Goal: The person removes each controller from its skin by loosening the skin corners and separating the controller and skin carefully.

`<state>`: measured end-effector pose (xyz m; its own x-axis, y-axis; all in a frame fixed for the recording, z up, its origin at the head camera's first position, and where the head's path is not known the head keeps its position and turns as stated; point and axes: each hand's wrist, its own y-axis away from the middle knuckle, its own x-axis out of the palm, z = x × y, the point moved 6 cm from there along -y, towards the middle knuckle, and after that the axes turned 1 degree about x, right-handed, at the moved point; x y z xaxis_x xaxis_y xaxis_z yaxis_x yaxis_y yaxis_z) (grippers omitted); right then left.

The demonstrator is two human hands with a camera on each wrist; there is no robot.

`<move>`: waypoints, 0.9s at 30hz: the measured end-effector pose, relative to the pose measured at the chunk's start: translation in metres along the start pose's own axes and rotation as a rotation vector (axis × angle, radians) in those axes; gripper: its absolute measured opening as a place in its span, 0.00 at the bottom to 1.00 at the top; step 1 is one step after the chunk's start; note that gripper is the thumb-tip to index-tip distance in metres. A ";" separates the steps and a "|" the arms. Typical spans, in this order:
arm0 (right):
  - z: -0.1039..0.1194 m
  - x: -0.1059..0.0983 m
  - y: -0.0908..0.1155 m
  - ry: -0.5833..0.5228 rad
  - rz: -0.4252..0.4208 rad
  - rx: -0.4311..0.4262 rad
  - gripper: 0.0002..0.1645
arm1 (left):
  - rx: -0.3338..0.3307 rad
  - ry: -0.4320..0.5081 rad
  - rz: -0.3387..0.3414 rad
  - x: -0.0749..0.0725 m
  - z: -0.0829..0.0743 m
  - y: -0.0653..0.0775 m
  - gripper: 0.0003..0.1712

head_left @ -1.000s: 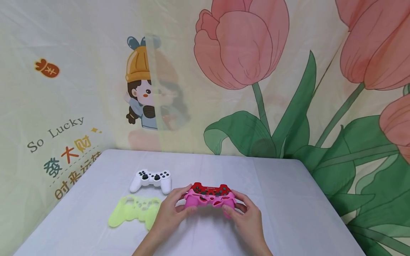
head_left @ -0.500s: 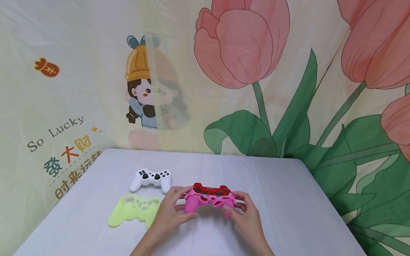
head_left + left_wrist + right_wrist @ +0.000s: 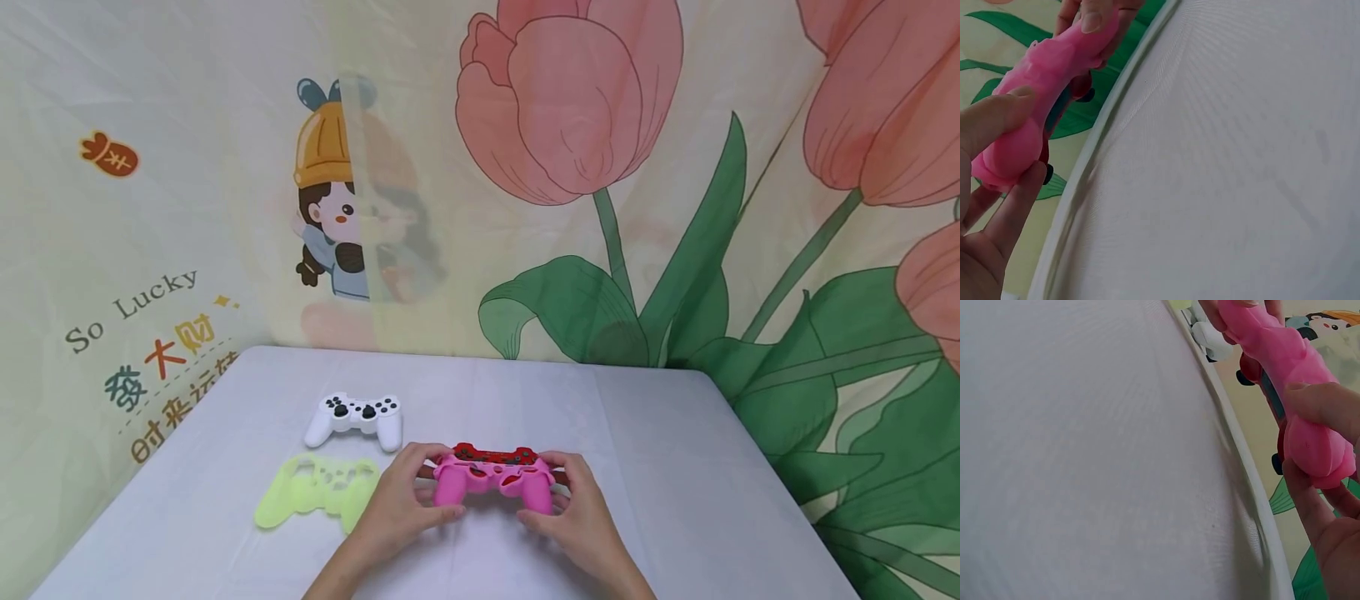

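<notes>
A red game controller [image 3: 495, 457] is held up over the table, partly covered by a pink silicone sleeve [image 3: 452, 485]. In the head view the red top edge shows above the pink, and bits of red show through the sleeve's holes. My left hand [image 3: 397, 497] grips the left handle, thumb on the near side and fingers behind it. The right hand [image 3: 583, 510] grips the other handle the same way. Both wrist views show the pink sleeve [image 3: 1035, 81] wrapped round the handles, with the controller's red underside [image 3: 1250, 365] bare.
On the white table [image 3: 697, 500], a white game controller [image 3: 356, 419] lies at the back left. A pale green silicone sleeve [image 3: 315, 492] lies in front of it, partly behind my left hand. A printed curtain [image 3: 420, 100] hangs behind the table.
The controller has tilted and come slightly lower, so less of its red face shows. The right thumb has moved down along the pink handle. The things on the table stay put.
</notes>
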<state>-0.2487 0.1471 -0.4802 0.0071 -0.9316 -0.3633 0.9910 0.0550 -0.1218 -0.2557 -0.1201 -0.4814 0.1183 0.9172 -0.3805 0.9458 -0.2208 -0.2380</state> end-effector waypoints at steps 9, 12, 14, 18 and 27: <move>-0.002 0.003 -0.002 0.115 0.036 -0.002 0.42 | 0.007 -0.121 0.081 0.005 0.002 0.001 0.39; -0.003 0.004 -0.001 0.125 0.055 -0.003 0.42 | 0.020 -0.164 0.105 0.007 0.001 0.000 0.35; -0.004 0.004 -0.001 0.144 0.064 -0.008 0.41 | 0.031 -0.177 0.108 0.008 0.002 0.000 0.34; -0.005 0.005 0.000 0.183 0.070 -0.024 0.41 | 0.063 -0.193 0.101 0.008 0.002 0.000 0.32; -0.004 0.007 -0.001 0.260 0.020 -0.024 0.36 | 0.078 -0.220 0.082 0.007 0.004 -0.001 0.32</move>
<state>-0.2500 0.1420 -0.4859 -0.0107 -0.8065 -0.5911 0.9875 0.0843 -0.1329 -0.2568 -0.1152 -0.4875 0.1173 0.8027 -0.5848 0.9084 -0.3247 -0.2635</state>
